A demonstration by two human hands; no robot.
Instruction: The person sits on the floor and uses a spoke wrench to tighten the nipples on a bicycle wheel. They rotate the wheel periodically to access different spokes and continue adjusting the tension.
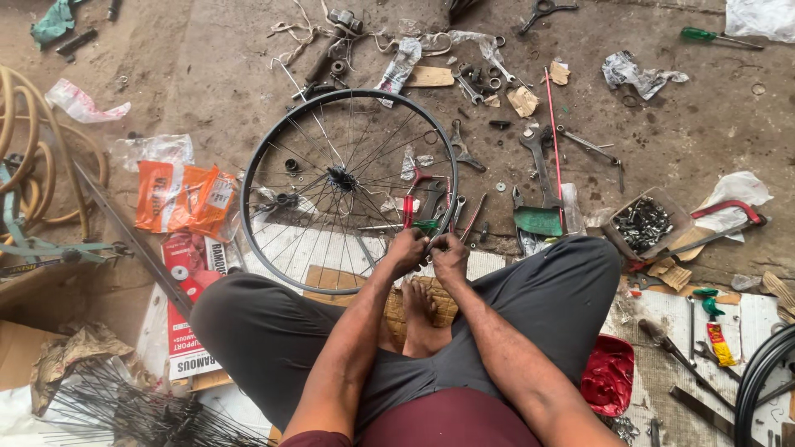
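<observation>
A bicycle wheel rim (pixel 263 149) with thin spokes and a dark hub (pixel 340 176) lies flat on the concrete floor in front of my crossed legs. Both my hands meet at its near edge. My left hand (pixel 405 250) is closed on the rim there. My right hand (pixel 450 252) is closed beside it, pinching something small at the rim next to a green-handled tool (pixel 426 224); what it grips is hidden by the fingers.
Wrenches (pixel 540 162), pliers, washers and crumpled plastic litter the floor beyond the wheel. A tray of nuts and bolts (pixel 643 222) and a hacksaw (pixel 729 217) lie at right, orange packets (pixel 184 197) and yellow hose (pixel 31 141) at left, loose spokes (pixel 124 410) at lower left.
</observation>
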